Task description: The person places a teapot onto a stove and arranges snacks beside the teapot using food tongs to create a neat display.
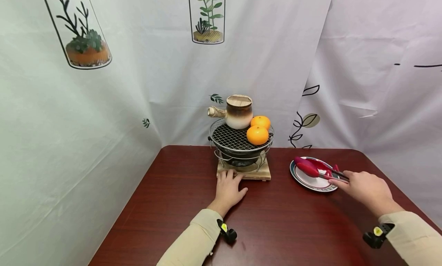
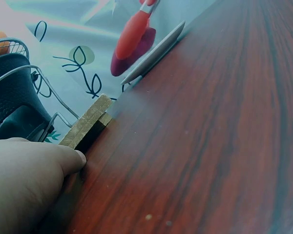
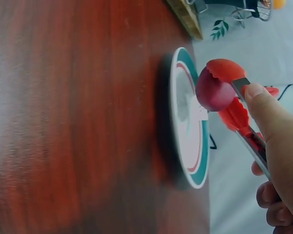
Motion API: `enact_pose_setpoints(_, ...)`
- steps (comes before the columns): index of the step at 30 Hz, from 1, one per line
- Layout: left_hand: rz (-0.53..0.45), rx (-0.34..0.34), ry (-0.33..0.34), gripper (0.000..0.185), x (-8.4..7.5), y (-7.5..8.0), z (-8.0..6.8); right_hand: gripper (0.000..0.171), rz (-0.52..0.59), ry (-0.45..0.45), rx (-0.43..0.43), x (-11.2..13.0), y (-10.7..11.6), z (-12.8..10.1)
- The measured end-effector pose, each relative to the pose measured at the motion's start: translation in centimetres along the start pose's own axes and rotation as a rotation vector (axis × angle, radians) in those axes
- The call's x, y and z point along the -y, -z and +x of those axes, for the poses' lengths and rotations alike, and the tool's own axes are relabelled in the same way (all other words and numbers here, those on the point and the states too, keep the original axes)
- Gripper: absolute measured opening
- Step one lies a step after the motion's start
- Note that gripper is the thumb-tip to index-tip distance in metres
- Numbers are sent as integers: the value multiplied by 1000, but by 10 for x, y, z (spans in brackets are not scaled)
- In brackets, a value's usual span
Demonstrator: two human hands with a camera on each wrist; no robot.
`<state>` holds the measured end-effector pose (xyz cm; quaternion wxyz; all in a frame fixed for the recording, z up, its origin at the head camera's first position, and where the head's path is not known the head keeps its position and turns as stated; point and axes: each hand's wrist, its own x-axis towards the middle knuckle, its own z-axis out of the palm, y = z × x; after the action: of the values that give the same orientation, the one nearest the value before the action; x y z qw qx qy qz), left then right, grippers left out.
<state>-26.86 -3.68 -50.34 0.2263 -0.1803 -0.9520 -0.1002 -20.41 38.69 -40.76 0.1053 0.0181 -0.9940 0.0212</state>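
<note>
On the red-brown table (image 1: 165,204), right hand (image 1: 366,188) grips red tongs (image 1: 312,169) over the plate (image 1: 305,180); left hand (image 1: 228,189) rests flat.

red-tipped tongs (image 1: 312,168), tips together, over the green-rimmed plate (image 1: 301,179)

Red tongs (image 1: 312,169), teal-rimmed white plate (image 1: 312,183), orange fruits (image 1: 257,135), dark reddish-brown table (image 1: 276,220).

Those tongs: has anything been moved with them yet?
Nothing looks moved: both oranges sit on the grill beside the pot, and the plate holds no fruit. In hand: the right hand grips the tongs over the plate; the left hand rests by the wooden base.
</note>
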Motion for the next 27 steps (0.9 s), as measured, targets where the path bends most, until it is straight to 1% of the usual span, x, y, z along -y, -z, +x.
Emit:
enact_pose_setpoints(4,0,4,4,49,0,0,0,85,0,3,-17,1,8,5)
enact_pose_setpoints(11,6,-5,0,49,0,-1,0,92,-11,0,-18,3,21,14)
enact_pose_setpoints(15,6,-7,-1,49,0,-2,0,91,-18,6,-37,4,28,17)
enact_pose_setpoints(20,-1,-4,0,49,0,-2,0,86,-21,17,-70,8,38,21)
enact_pose_setpoints(27,-10,0,-2,49,0,0,1,88,-25,9,-69,12,54,26)
